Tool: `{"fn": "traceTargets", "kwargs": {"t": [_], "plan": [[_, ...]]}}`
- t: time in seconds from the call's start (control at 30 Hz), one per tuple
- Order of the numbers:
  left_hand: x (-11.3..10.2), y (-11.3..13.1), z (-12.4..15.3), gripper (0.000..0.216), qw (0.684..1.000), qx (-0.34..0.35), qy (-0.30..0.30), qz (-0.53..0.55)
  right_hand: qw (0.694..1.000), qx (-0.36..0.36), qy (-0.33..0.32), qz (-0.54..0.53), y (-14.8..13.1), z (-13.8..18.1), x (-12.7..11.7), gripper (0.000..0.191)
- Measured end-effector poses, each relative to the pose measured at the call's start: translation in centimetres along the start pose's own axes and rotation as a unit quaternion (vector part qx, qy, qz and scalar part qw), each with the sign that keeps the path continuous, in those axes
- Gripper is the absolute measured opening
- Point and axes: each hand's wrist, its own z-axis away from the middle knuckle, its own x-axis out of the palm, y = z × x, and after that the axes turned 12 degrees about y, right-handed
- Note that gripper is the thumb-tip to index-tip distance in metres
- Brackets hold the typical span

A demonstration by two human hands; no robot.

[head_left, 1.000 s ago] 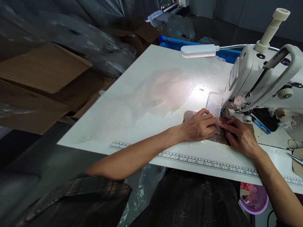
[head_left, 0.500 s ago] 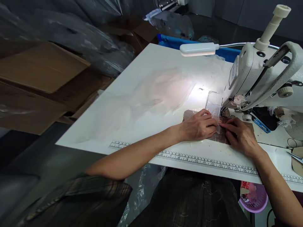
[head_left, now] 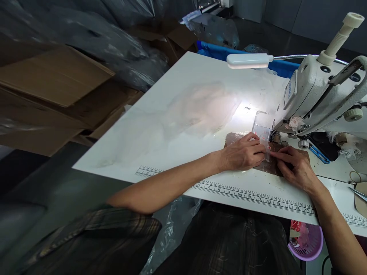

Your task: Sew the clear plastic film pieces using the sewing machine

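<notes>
A thin sheer piece of fabric (head_left: 265, 147) with small pinkish-red spots lies beside the needle area of a white sewing machine (head_left: 304, 88). My left hand (head_left: 243, 153) rests on its left side, fingers curled and closed on the cloth. From the right, my right hand (head_left: 295, 166) pinches the fabric's edge between thumb and forefinger; the exact grip is small and partly hidden. Under both hands is a brown plate (head_left: 271, 167) on the table. Clear plastic (head_left: 233, 137) shows just behind my left wrist.
Pale sheer cloth (head_left: 200, 109) spreads over the white table (head_left: 114, 152). A printed ruler (head_left: 246, 194) runs along its front edge. A lamp (head_left: 249, 61) hangs above. Blue thread snips (head_left: 319, 153) and scissors (head_left: 358, 193) lie right. Below is a purple basket (head_left: 314, 244); cardboard boxes (head_left: 54, 76) stand left.
The camera view has shifted slightly, so the machine and table appear farther right. Both hands stay at the fabric, with the right thumb and fingers a little changed in position.
</notes>
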Motion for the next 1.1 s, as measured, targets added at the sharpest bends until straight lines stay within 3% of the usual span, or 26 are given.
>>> {"fn": "traceTargets", "kwargs": {"t": [0.1,0.27,0.43,0.67,0.9,1.1], "plan": [[-0.4,0.1,-0.1,0.030,1.000,-0.012,-0.010,0.019,0.998,-0.048,-0.033,0.017,-0.3,0.1,-0.1,0.034],[-1.2,-0.5,-0.2,0.020,0.992,-0.063,-0.011,0.109,0.995,-0.083,-0.036,0.043,-0.3,0.3,0.0,0.033],[-0.4,-1.5,-0.2,0.026,0.993,-0.100,0.038,0.052,0.995,-0.078,-0.034,0.047,-0.4,0.3,0.0,0.032],[0.5,-1.4,-0.1,0.028,0.997,-0.066,-0.031,0.007,0.996,-0.071,-0.026,0.052,-0.4,0.4,0.3,0.032],[0.2,-1.0,-0.2,0.030,0.997,-0.051,-0.060,-0.023,0.996,-0.072,-0.023,0.052,-0.5,0.5,0.3,0.032],[-0.2,-1.2,-1.0,0.034,0.989,-0.050,-0.123,-0.065,0.993,-0.083,-0.028,0.084,-0.5,0.1,0.4,0.031]]}}
